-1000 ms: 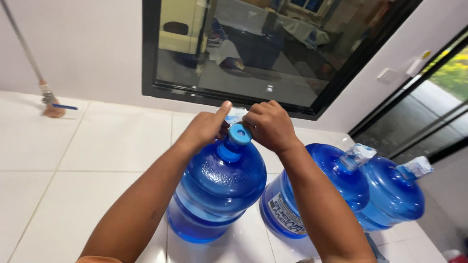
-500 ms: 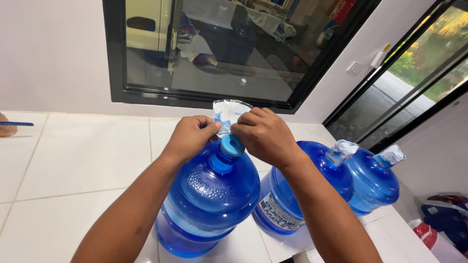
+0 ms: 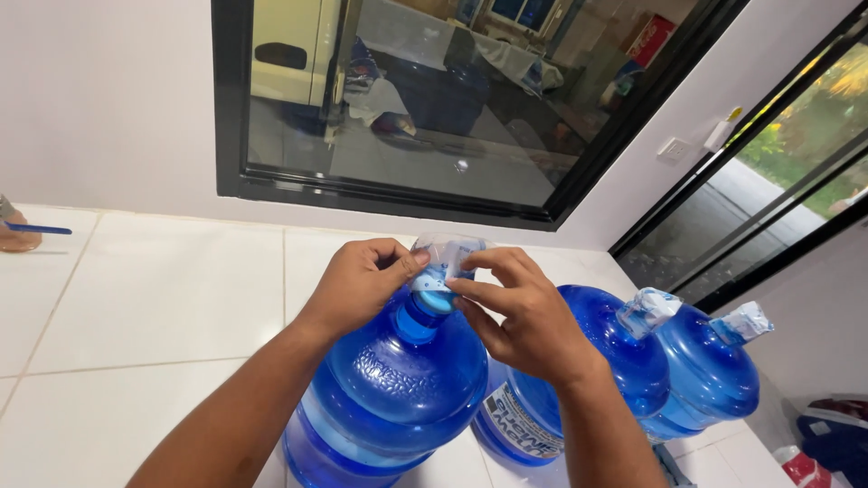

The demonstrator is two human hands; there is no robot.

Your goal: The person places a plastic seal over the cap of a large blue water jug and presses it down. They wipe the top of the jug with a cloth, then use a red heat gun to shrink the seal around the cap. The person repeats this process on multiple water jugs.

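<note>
Here, a white tiled floor (image 3: pixel 154 298) spreads to the left of both hands and runs up to a white wall (image 3: pixel 99 99) beyond them, which carries a black-framed window (image 3: pixel 407 108); a glazed sliding door (image 3: pixel 768 181) stands far to the right. Under the hands stands a large blue water jug (image 3: pixel 398 389), upright on the tiles; two further blue jugs (image 3: pixel 624 361) (image 3: pixel 719 375), each with a wrapped neck, touch one another just right of the right hand. Compared with half a second ago, the clear plastic seal (image 3: pixel 448 258) now sits lower over the blue cap (image 3: pixel 432 294), and the hands have closed in. The left hand (image 3: pixel 362 285) pinches the seal's near edge; the right hand (image 3: pixel 520 316) grips its other side, fingers clamped. Open floor lies leftward; the jugs crowd the right.
</note>
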